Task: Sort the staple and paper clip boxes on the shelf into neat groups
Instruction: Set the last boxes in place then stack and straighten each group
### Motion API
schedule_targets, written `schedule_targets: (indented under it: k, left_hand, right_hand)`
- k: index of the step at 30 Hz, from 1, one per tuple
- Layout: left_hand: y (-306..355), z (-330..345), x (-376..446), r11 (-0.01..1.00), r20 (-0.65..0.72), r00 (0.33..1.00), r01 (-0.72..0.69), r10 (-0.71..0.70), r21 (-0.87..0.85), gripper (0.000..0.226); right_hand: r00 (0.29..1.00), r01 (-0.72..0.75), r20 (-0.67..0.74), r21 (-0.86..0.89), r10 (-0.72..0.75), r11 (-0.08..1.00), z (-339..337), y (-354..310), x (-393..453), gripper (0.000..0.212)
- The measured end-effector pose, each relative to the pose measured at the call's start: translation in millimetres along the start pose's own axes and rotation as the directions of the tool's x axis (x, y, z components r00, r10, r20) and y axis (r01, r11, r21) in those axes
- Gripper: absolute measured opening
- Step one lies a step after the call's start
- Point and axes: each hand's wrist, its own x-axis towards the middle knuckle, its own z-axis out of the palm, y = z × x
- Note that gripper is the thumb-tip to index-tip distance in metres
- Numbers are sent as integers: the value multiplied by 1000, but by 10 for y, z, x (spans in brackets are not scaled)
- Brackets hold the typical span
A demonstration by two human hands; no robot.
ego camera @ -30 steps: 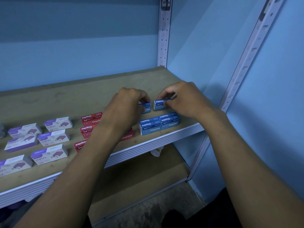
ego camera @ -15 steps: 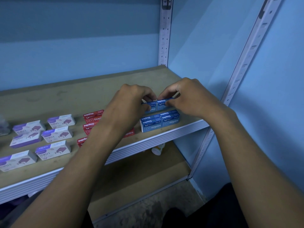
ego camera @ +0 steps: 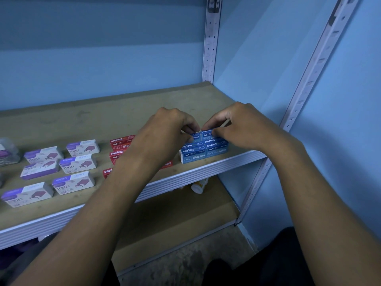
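Observation:
Several blue staple boxes (ego camera: 204, 150) sit packed together near the right front of the wooden shelf (ego camera: 103, 122). My left hand (ego camera: 165, 133) pinches the rear left blue box (ego camera: 195, 136). The rear right blue box (ego camera: 209, 133) is gripped by my right hand (ego camera: 243, 126), and the two boxes touch side by side behind the front pair. Red staple boxes (ego camera: 120, 146) lie in a column left of the blue ones, partly hidden by my left forearm. Several purple and white staple boxes (ego camera: 77, 165) lie in rows further left.
A clear plastic container (ego camera: 8, 151) stands at the shelf's far left edge. Metal uprights (ego camera: 211, 48) rise at the back right corner and at the front right. A small white bottle (ego camera: 199, 185) lies on the lower shelf. Blue walls close in behind and on the right.
My hands have brought the two rear blue boxes together and down against the front pair; a second ago a gap lay between them.

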Motion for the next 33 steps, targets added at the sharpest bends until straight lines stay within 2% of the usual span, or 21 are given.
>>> schedule_targets:
  k: [11, 16, 18, 21, 23, 25, 33]
  left_hand:
    - [16, -2, 3, 999, 71, 997, -19, 16, 37, 28]
    - [35, -5, -16, 996, 43, 998, -43, 40, 79, 23]
    - [51, -10, -33, 995, 20, 999, -48, 47, 85, 20]
    - [83, -17, -63, 999, 88, 996, -19, 16, 29, 38]
    - [93, -12, -81, 999, 152, 988, -6, 0, 40, 61]
    - [104, -13, -94, 997, 174, 985, -5, -8, 76, 71]
    - [137, 12, -92, 996, 147, 989, 8, -21, 87, 66]
  right_hand:
    - [998, -28, 51, -16, 28, 999, 19, 24, -7, 28]
    - [996, -28, 84, -12, 29, 1000, -8, 22, -32, 19]
    - [987, -46, 154, 16, 43, 999, -33, 33, -63, 31]
    - [973, -25, 230, -11, 27, 1000, -48, 58, -100, 56]
    - [970, -23, 241, -16, 26, 1000, -42, 67, -109, 60]
    - [973, -26, 227, -11, 28, 1000, -37, 62, -105, 57]
    - [982, -6, 187, -47, 15, 999, -16, 39, -76, 42]
